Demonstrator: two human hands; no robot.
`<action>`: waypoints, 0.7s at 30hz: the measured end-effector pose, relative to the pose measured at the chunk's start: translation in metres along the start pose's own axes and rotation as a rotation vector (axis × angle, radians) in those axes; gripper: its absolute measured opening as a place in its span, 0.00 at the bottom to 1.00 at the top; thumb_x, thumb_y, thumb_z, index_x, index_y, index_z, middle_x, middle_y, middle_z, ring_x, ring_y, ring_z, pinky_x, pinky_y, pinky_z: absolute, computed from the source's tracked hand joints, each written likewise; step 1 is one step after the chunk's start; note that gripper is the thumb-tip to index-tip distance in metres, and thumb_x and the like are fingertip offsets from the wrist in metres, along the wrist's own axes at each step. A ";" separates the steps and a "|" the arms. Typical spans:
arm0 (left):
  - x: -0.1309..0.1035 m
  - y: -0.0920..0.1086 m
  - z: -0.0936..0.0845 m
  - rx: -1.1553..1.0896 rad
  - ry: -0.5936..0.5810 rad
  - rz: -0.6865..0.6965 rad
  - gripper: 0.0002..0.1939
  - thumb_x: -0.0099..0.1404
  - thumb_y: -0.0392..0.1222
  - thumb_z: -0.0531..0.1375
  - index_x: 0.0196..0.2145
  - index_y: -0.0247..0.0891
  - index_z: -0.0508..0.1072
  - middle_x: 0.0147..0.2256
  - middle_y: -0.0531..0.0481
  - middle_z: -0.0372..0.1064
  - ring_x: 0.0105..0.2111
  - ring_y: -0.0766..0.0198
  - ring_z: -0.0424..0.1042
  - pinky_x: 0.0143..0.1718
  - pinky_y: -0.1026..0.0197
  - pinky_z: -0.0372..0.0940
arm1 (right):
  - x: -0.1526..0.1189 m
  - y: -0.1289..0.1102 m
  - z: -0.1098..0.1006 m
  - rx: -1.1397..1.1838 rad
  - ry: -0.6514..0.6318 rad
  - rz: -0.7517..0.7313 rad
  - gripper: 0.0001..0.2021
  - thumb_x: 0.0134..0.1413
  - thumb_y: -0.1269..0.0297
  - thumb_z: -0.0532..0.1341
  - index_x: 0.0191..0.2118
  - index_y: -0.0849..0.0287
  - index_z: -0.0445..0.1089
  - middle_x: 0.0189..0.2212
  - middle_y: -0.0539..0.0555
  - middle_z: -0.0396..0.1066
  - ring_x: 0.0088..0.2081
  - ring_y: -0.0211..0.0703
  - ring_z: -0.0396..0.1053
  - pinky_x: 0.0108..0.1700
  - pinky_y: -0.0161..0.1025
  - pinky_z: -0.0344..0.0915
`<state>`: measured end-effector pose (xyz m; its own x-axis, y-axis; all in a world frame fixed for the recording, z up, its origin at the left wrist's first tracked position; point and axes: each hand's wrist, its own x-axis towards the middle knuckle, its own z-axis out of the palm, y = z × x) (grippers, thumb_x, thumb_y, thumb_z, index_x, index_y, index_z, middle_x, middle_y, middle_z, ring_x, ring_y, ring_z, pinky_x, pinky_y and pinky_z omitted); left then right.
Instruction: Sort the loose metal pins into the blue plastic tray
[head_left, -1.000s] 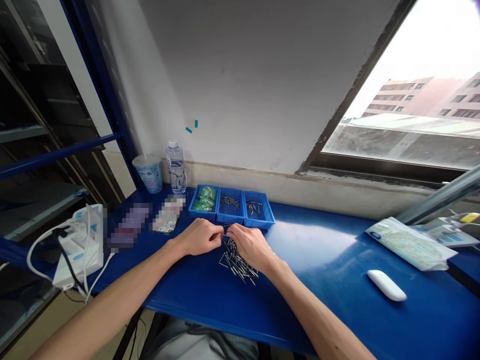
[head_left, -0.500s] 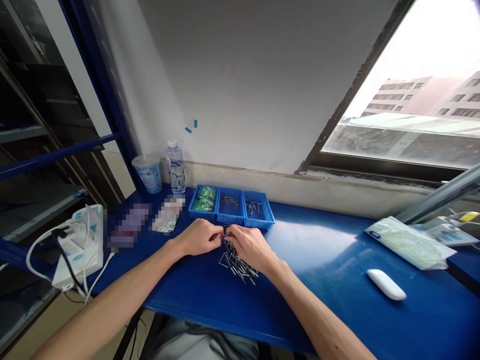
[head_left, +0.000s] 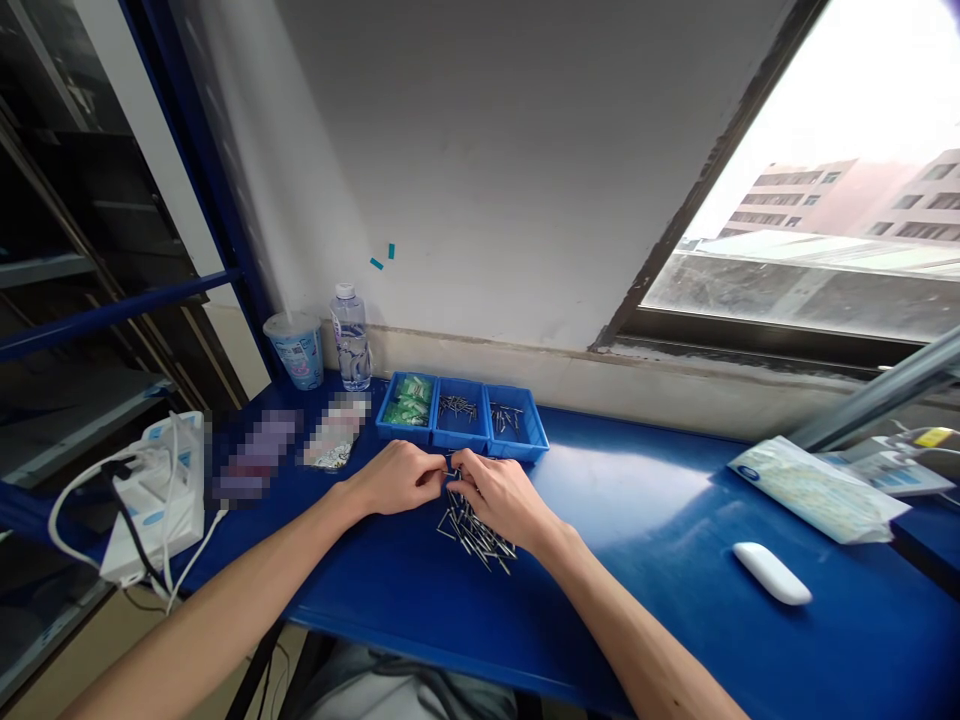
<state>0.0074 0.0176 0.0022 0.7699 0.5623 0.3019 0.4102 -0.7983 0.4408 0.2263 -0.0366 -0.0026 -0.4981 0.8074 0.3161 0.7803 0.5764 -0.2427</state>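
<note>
1. Handling one thin metal piece (head_left: 452, 472) at the fingertips appears to be the step in hand; judging by their pose, both hands attend to it together.
2. Left hand (head_left: 401, 476): thumb and forefinger are drawn into a narrow pinch, apparently on the piece; the remaining fingers are folded.
3. Right hand (head_left: 501, 492): fingers are curled, with thumb and forefinger slightly apart about the piece's other end. Whether this hand grips it cannot be told.
4. Location: the piece is between the two hands, over the table (head_left: 375, 590) and near the far edge of the pile (head_left: 480, 540). The pile consists of loose slender metal pieces lying at mixed angles, partly hidden by the right hand.
5. Beyond the hands, three blue bins stand side by side. The left bin (head_left: 405, 434) contains green packets (head_left: 409, 400); the middle bin (head_left: 459, 440) and right bin (head_left: 521, 451) contain loose metal pieces.
6. Assessment: any next move calls for one secure pinch before the other hand lets go, plus clearance from the pile. A slip could lose the piece among similar ones.
7. Limitation: the piece's end shape is too small to verify.
</note>
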 end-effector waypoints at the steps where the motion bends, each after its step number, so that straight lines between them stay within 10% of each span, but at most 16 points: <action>1: 0.000 0.000 0.000 -0.004 -0.003 -0.001 0.10 0.66 0.32 0.56 0.27 0.38 0.66 0.21 0.56 0.65 0.21 0.67 0.63 0.28 0.64 0.50 | 0.000 0.000 0.000 -0.004 -0.002 -0.006 0.03 0.75 0.65 0.57 0.47 0.58 0.65 0.35 0.52 0.77 0.31 0.42 0.74 0.29 0.37 0.50; 21: -0.001 0.000 0.004 0.009 -0.014 0.011 0.12 0.67 0.32 0.56 0.26 0.38 0.67 0.20 0.56 0.64 0.20 0.67 0.61 0.27 0.62 0.49 | 0.002 -0.003 0.003 -0.018 -0.045 0.011 0.13 0.77 0.67 0.51 0.36 0.57 0.64 0.29 0.52 0.75 0.28 0.40 0.73 0.28 0.37 0.47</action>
<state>0.0090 0.0160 -0.0013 0.7814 0.5500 0.2948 0.4058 -0.8067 0.4296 0.2219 -0.0367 -0.0041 -0.5057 0.8186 0.2723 0.7923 0.5656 -0.2287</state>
